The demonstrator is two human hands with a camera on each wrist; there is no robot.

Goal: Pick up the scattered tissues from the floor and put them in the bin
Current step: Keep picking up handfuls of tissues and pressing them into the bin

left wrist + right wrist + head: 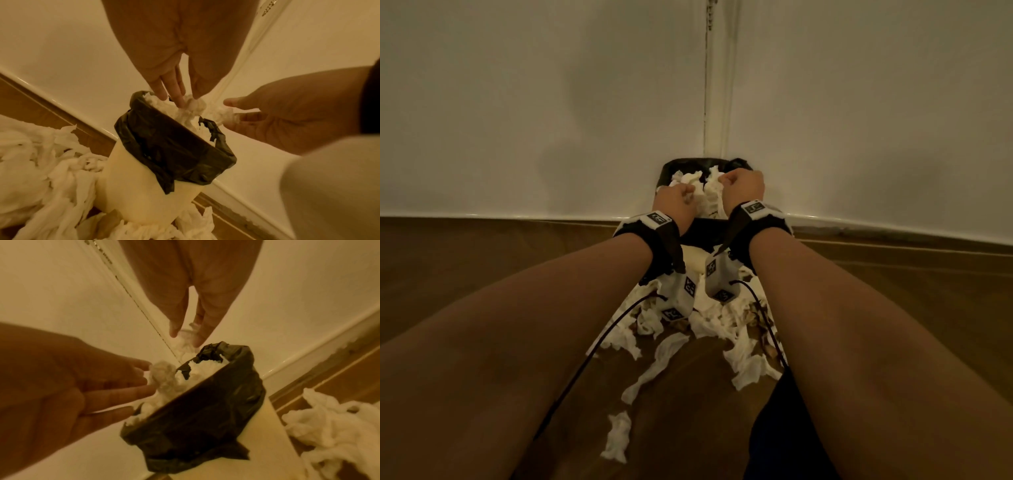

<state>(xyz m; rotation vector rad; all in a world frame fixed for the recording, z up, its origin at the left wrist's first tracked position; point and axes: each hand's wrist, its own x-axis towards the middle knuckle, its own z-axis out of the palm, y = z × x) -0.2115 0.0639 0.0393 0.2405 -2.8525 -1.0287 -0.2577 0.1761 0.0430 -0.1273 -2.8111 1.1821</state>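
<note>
White walls meet behind the bin (674,164), heaped with tissues. Left hand (677,200) and right hand (743,186) each pinch a tissue wad (193,104) above it; scattered tissues (664,349) litter the floor (482,260).

White walls (517,102) meet wooden floor (482,260) (white skirting (517,216) between).

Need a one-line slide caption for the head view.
Both hands, left hand and right hand, hold tissue wads over the black-lined bin in the corner; more tissues litter the wooden floor.
</note>
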